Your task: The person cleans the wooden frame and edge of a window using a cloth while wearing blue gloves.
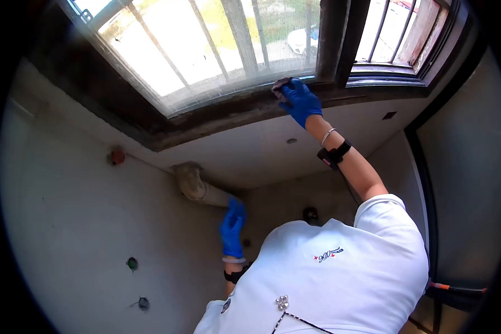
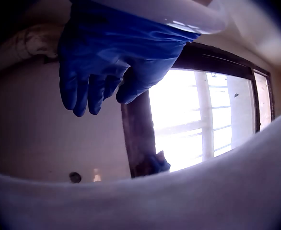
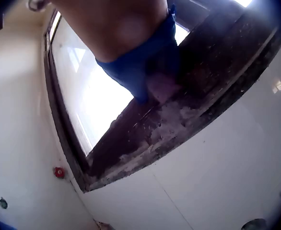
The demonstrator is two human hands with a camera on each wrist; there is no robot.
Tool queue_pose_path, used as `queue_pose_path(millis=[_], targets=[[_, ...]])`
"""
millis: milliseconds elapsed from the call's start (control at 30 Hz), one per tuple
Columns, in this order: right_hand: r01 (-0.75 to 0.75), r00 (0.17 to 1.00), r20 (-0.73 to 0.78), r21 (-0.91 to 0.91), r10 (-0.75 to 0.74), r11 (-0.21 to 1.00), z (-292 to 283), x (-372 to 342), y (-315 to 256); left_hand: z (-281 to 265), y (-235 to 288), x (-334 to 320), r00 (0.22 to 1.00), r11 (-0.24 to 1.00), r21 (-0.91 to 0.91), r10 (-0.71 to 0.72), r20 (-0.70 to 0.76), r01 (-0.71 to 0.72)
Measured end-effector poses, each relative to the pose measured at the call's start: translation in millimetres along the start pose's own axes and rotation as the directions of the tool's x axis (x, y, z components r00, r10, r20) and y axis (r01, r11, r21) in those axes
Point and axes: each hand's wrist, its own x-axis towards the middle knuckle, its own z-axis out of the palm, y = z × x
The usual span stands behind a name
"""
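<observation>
In the head view my blue-gloved right hand (image 1: 303, 104) reaches up to the window. Its fingers grip a crumpled dark greyish-purple cloth (image 1: 280, 89) against the lower part of the dark window frame (image 1: 222, 115). The right wrist view shows the cloth (image 3: 163, 87) pressed onto the worn, patchy frame (image 3: 145, 139), with the glove partly in shadow. Lower down hangs my left hand (image 1: 233, 227), also in a blue glove, beside a pale pipe (image 1: 206, 192). Up close in the left wrist view, the left hand (image 2: 116, 62) has loose, extended fingers and holds nothing.
Behind the frame is a meshed window pane (image 1: 217, 50) with bars. A narrower barred opening (image 1: 387, 39) lies to its right. The white left wall (image 1: 83, 206) carries a red round fitting (image 1: 117, 156) and a hole (image 1: 132, 263). A dark-edged panel (image 1: 462, 167) stands at right.
</observation>
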Motion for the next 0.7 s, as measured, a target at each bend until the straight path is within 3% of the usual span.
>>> queue_pose_path(millis=[67, 100, 133, 167, 200, 267, 300, 367, 433, 500, 533, 600, 633, 700], targets=[[-0.220, 0.973, 0.010, -0.241, 0.229, 0.945, 8, 3, 15, 3, -1, -10, 1.000, 1.000, -0.003, -0.027, -0.011, 0.027], [-0.219, 0.973, 0.013, -0.239, 0.228, 0.946, 6, 4, 16, 3, -1, -14, 0.998, 0.998, -0.005, -0.055, -0.018, 0.055], [0.070, 0.997, 0.064, -0.539, -0.041, 0.839, 2, 3, 18, 1, -1, -15, 0.998, 0.998, -0.003, -0.056, -0.022, 0.056], [0.326, 0.940, 0.198, -0.755, -0.277, 0.570, -2, 5, 13, -1, -2, -17, 0.992, 0.992, -0.015, -0.124, -0.036, 0.124], [0.327, 0.941, 0.200, -0.751, -0.274, 0.573, -3, 6, 8, -4, -3, -19, 0.980, 0.981, -0.029, -0.194, -0.049, 0.193], [0.262, 0.965, 0.202, -0.814, -0.169, 0.518, -1, 9, 0, -13, -13, -17, 0.987, 0.989, -0.005, -0.150, -0.049, 0.150], [0.259, 0.965, 0.203, -0.811, -0.163, 0.524, 1, 11, 4, -17, -16, -17, 0.994, 0.995, 0.015, -0.099, -0.041, 0.100], [0.175, 0.985, 0.123, -0.683, -0.124, 0.709, 5, 19, 12, -19, -15, -18, 0.994, 0.996, 0.000, -0.093, -0.061, 0.093], [0.233, 0.973, 0.168, -0.667, -0.161, 0.708, -4, 21, -18, -18, -8, -23, 0.993, 0.996, -0.014, -0.089, -0.080, 0.088], [-0.058, 0.963, 0.203, -0.486, 0.177, 0.872, -7, 29, -19, -12, -1, -24, 0.982, 0.990, -0.005, -0.143, -0.123, 0.143], [-0.057, 0.962, 0.206, -0.488, 0.178, 0.871, -6, 29, -15, -10, 1, -27, 0.982, 0.989, -0.008, -0.146, -0.124, 0.146], [0.233, 0.967, 0.225, -0.579, -0.122, 0.781, -5, 27, -1, -7, 2, -32, 0.990, 0.996, 0.003, -0.090, -0.109, 0.090], [0.232, 0.966, 0.230, -0.580, -0.116, 0.781, -6, 25, 8, -8, 1, -33, 0.989, 0.995, 0.000, -0.096, -0.111, 0.097], [0.150, 0.949, 0.295, -0.127, -0.107, 0.981, -13, 31, 35, -10, 0, -33, 0.981, 0.986, 0.008, -0.163, -0.101, 0.164]])
